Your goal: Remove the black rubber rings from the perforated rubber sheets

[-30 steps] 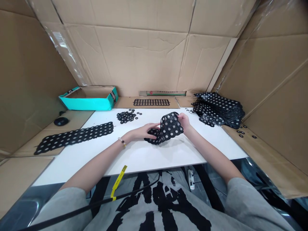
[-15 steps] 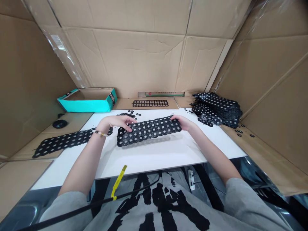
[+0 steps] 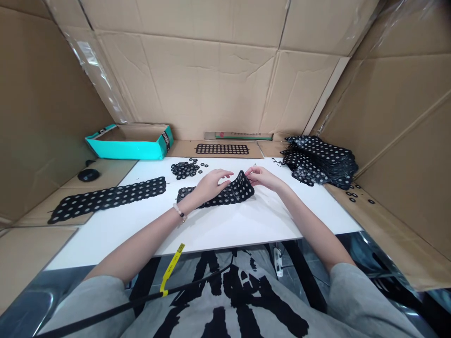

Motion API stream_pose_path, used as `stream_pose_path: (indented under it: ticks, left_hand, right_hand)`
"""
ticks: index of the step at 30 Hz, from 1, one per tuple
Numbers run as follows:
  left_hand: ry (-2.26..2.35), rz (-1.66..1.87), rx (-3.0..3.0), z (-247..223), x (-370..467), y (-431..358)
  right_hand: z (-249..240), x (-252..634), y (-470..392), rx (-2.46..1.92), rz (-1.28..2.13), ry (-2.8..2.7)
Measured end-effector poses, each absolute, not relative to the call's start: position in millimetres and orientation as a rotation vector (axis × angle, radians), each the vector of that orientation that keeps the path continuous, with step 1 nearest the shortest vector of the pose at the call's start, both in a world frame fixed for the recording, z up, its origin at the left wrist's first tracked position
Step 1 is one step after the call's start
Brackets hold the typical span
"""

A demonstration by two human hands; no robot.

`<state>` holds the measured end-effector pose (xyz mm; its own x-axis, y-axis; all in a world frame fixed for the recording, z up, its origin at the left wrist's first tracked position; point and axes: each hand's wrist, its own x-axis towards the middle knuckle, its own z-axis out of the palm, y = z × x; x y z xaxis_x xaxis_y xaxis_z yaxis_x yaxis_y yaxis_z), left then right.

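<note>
A black perforated sheet [image 3: 229, 195] lies on the white board in front of me, its right end lifted and bent upward. My right hand [image 3: 259, 177] pinches that raised right edge. Over the middle of the sheet is my left hand [image 3: 212, 184], fingers apart, thumb near the sheet; whether it touches is unclear. Behind it sits a pile of small black rings [image 3: 184, 170]. Another long perforated sheet [image 3: 112, 196] lies flat at the left, partly on cardboard.
A turquoise box [image 3: 128, 149] stands at the back left, near a round black object [image 3: 88, 175]. A small black grid [image 3: 222, 149] lies at the back. Stacked perforated sheets [image 3: 320, 159] and loose rings [image 3: 352, 200] are at the right. Cardboard walls [image 3: 197, 84] surround the board.
The held sheet has come down onto the board and its right end now bends up. My left hand has let go of the left end and moved right, uncovering the ring pile.
</note>
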<state>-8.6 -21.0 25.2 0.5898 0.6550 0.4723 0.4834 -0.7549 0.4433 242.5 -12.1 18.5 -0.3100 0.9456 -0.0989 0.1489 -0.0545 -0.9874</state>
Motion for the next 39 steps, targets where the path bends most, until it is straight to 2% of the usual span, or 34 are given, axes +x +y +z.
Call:
stream_pose_path:
  ticks: [8,14,16,22,26,39]
  left_hand:
    - [0.997,0.943,2.387,-2,5,-24]
    - [1.027,1.005,2.23,-4,3,-18]
    - [1.048,1.028,2.228,-2,1,-17]
    - [1.028,1.022,2.245,3,1,-22]
    - [0.974,1.031,2.272,4,4,-27]
    - [0.949,1.058,2.262,9,4,-26]
  right_hand:
    - [6,220,-17,-1.212,1.485,-1.543]
    - [-9,216,-18,-1.256,1.004,-1.886]
    - [-10,217,-17,-1.27,0.937,-1.87]
    - [1,217,-15,-1.23,1.315,-1.471]
    - [8,211,-22,-1.134,1.493,-1.39]
    - [4,193,-31,-1.044,1.556,-1.443]
